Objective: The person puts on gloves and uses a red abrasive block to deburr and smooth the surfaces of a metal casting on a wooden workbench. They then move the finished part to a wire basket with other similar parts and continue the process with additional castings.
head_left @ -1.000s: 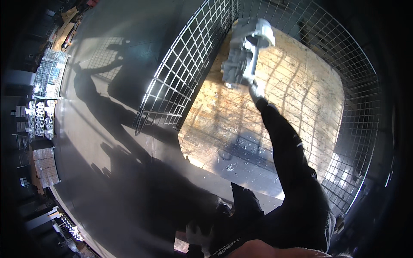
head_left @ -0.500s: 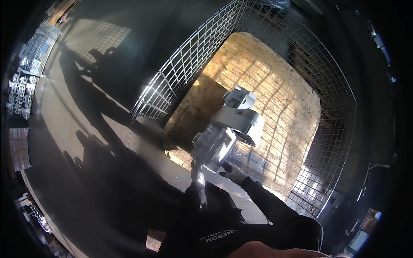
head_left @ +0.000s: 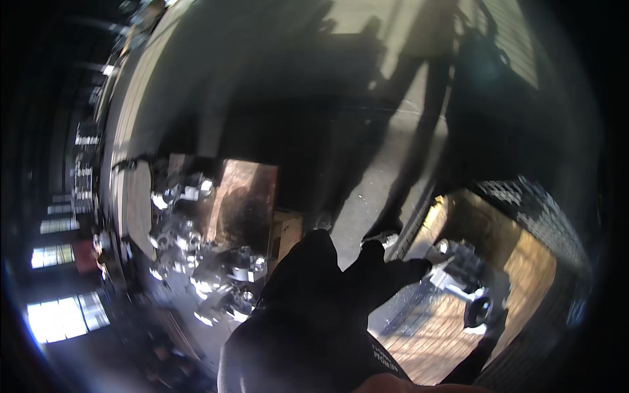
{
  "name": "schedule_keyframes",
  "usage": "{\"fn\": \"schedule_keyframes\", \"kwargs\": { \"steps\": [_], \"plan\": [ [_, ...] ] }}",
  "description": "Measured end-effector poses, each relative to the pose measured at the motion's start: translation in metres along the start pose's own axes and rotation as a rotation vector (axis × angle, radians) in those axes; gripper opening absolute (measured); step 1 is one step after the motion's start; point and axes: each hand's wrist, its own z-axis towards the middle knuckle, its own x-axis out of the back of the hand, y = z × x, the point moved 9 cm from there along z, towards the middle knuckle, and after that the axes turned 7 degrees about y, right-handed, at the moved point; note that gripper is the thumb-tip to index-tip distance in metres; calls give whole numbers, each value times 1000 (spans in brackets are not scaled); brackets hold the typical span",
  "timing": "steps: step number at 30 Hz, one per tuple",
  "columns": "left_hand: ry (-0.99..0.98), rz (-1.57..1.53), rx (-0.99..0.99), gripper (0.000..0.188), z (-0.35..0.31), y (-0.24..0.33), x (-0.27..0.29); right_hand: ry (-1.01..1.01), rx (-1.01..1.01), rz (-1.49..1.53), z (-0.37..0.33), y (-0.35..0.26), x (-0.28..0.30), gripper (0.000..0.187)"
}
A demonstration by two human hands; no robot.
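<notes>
A large grey metal housing (head_left: 458, 275), like a gearbox casting with a dark round opening at one end, lies over the wooden floor of a mesh crate at the right. My left hand (head_left: 436, 254) is closed at its near left end, though the fingers are blurred. My right arm reaches up from the lower right, and my right hand (head_left: 499, 319), dark and smeared, is beside the end with the opening. Its fingers cannot be made out. Whether the housing rests on the wood or hangs just above it, I cannot tell.
The crate's wire mesh wall (head_left: 540, 209) rises beyond the housing. Its wooden floor (head_left: 534, 262) is striped by shadows. At the left, several shiny metal parts (head_left: 190, 242) are grouped next to a brown box (head_left: 246, 196). Bright windows (head_left: 65, 318) show at the far left.
My view has swung left, so the crate and housing sit farther right. My right hand has moved from the near end of the housing to the end with the round opening.
</notes>
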Motion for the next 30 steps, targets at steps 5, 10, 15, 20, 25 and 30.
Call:
{"fn": "schedule_keyframes", "kwargs": {
  "steps": [5, 10, 15, 20, 25, 30],
  "plan": [
    [52, -27, 160, 58, -51, 10, 82, 163, 208, -417, -70, -29, -102, 70],
    [121, -50, 46, 42, -52, -94, 196, 45, 102, -596, -197, 35, -334, 65],
    [466, 237, 28, 52, -112, -222, 412, -377, -30, -714, -302, 176, -552, 56],
    [1070, 346, 222, 51, -279, -323, 657, -665, -236, -792, -362, 354, -702, 48],
    [1415, 345, 511, 49, -439, -394, 787, -493, -205, -920, -359, 530, -785, 48],
    [1504, 129, 18, 53, -518, -356, 780, -480, -115, -792, -377, 673, -830, 43]
  ]
}}
